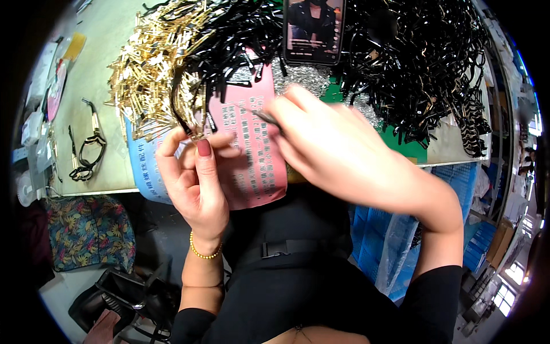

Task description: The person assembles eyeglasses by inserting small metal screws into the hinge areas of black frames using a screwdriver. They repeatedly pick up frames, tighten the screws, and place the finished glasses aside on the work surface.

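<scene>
- Far left on the table (60, 175) lies what looks like an eyeglass frame (97, 150), well apart from your hands; leave it there, so nothing catches on it.
- Next comes the heap of gold pieces (146, 71), just beyond your left hand (197, 189). Lift your work clear of it, as the thin ends would snag easily.
- Your left hand pinches a black curved strip (178, 103) by its near end, between thumb and fingers; the rest stands up and away from you, in front of the gold heap. A firm pinch close to the end being worked should stop it twisting.
- Under both hands lies the pink-and-blue sheet (246, 192); work over it, so that anything dropped shows up.
- Your right hand (326, 140) is closed around a slim dark tool (266, 118), its tip pointing toward the left hand but apart from the strip. The fingers are blurred, so I cannot tell whether they grip anything else. Bring the tip in slowly and straight, away from your left thumb.
- Beyond the right hand sit small silver parts (306, 77) and, farther right, a black heap (421, 69); lift your wrist over them, so your forearm sweeps nothing.
</scene>
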`<state>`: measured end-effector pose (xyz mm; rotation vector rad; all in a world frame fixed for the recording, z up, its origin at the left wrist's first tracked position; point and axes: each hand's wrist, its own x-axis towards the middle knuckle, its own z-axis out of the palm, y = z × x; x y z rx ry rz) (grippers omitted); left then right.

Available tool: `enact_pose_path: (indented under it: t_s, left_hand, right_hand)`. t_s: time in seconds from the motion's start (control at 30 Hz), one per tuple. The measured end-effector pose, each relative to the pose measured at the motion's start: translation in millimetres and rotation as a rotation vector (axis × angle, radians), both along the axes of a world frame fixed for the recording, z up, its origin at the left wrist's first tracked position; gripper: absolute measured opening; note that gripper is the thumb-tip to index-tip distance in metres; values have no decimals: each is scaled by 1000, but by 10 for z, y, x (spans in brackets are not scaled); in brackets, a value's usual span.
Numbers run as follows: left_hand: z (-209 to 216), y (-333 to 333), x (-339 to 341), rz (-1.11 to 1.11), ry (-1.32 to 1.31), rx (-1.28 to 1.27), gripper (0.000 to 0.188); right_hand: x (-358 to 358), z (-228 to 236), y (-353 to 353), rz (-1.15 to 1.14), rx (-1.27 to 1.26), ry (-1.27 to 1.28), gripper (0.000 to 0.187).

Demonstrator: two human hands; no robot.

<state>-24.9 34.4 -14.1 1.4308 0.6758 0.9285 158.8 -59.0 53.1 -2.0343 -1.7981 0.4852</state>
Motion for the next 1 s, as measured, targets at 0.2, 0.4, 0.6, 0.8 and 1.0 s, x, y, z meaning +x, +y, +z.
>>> enact_pose_path:
  t_s: [0.2, 0.4, 0.6, 0.8, 1.0]
  left_hand:
    - [-12, 441, -335, 218, -83, 208, 13]
    - [141, 979, -618, 436, 550, 259, 27]
    - [203, 1043, -343, 293, 746, 524, 26]
    - [265, 1228, -466, 246, 838, 411, 19]
    - [188, 1127, -570, -19, 768, 463, 13]
  right_hand:
    - [-146, -296, 849, -26, 164, -320, 20]
    - [-155, -310, 881, -59, 26, -218, 27]
    - [30, -94, 639, -142, -33, 213, 35]
    - [128, 296, 198, -277, -164, 905, 15]
    - [243, 284, -589, -318, -152, 1037, 15]
